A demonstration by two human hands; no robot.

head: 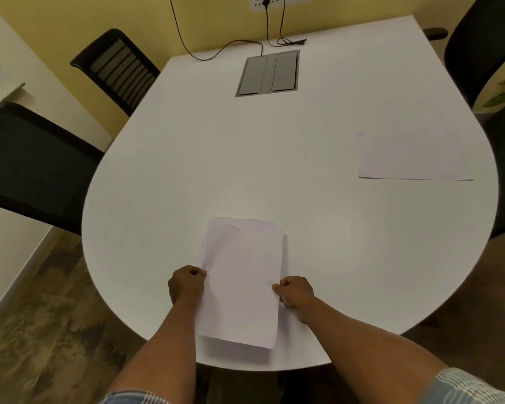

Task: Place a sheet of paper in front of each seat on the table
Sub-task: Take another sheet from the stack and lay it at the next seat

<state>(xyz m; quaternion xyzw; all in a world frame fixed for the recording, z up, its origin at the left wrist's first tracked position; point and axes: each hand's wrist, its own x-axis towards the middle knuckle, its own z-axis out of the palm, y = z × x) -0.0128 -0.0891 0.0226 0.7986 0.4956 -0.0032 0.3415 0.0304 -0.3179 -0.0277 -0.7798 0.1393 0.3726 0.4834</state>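
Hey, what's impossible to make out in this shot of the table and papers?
Head view:
- Sheet count in the stack: edges overlap.
- Right-side chairs: cut off by the frame edge.
- Fingers of both hands: curled out of sight.
- Floor: blurred.

Table (303, 170): white, rounded at the near end, with a grey hatch (268, 73) set in near the far edge.
Stack of paper (241, 275): lay at the near edge, sheets slightly fanned at the top.
Left hand (187, 284): pinched the stack's left edge.
Right hand (295, 293): gripped the right edge (fingers curled).
Single sheet (410, 156): lay flat near the right rim.
Chairs (35, 164): black, two at left.
Cables (225, 48): trailed from the wall onto the far end.
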